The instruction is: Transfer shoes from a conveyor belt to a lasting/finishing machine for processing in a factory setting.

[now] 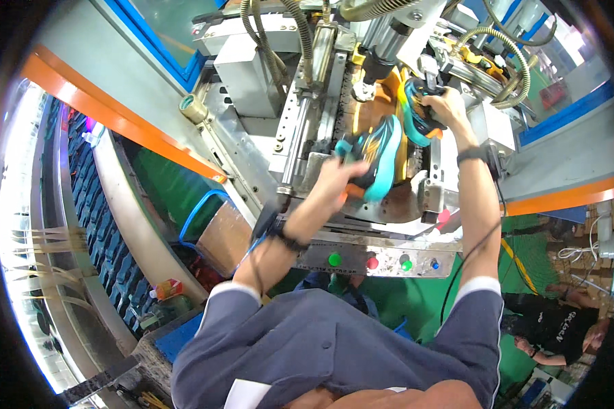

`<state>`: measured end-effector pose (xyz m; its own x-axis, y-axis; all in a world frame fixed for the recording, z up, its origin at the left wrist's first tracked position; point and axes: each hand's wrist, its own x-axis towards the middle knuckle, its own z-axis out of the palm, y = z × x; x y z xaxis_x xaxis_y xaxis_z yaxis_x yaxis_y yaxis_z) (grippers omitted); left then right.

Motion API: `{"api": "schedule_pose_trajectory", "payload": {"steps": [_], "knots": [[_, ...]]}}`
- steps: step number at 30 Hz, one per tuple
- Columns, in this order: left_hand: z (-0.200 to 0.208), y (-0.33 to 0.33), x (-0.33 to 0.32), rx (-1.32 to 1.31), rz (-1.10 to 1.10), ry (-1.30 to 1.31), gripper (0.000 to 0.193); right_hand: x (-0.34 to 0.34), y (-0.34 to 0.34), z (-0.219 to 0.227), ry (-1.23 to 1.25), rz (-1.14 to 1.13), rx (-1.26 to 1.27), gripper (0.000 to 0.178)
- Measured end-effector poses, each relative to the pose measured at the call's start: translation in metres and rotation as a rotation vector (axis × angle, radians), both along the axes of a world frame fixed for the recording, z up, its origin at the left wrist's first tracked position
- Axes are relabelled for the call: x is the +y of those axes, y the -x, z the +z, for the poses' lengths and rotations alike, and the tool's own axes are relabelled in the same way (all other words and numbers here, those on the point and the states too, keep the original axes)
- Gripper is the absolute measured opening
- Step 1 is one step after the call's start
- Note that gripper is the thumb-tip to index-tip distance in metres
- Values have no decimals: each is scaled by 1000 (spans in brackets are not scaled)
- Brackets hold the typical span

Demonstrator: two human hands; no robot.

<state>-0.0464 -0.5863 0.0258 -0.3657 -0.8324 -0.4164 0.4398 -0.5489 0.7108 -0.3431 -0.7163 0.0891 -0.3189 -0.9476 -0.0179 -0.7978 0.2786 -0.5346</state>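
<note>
Two sports shoes with teal soles and dark uppers marked in orange are over the machine's work bay (382,211). My left hand (335,183), slightly blurred, closes on the heel or collar end of the nearer shoe (383,160), whose teal sole faces right. Farther off and to the right, my right hand (446,109) grips the second shoe (416,112) by its upper, the fingers partly hidden behind it. That shoe stands tilted beside a yellow-orange part (390,88) of the bay. A dark press cylinder (381,61) hangs just beyond both shoes.
Along the machine's front runs a panel with green and red buttons (372,262). Metal rails (300,136) and hoses flank the bay. Orange-edged frames (116,116) stand either side. A conveyor with dark pads (102,204) lies left; another person (552,327) is at lower right.
</note>
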Motion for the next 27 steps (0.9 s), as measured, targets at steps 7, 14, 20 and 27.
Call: {"api": "schedule_pose_trajectory", "payload": {"steps": [7, 14, 20, 27], "knots": [[71, -155, 176, -316, 253, 68, 62, -56, -71, -104, 114, 38, 152, 50], [64, -200, 279, -405, 845, 22, 39, -58, -91, -136, 118, -13, 121, 60], [43, -170, 335, -347, 1172, -47, 36, 180, -218, -61, 503, 528, -73, 16], [34, -119, 368, -239, 1175, -26, 48, 279, -231, -236, 380, 1004, -29, 13]]}}
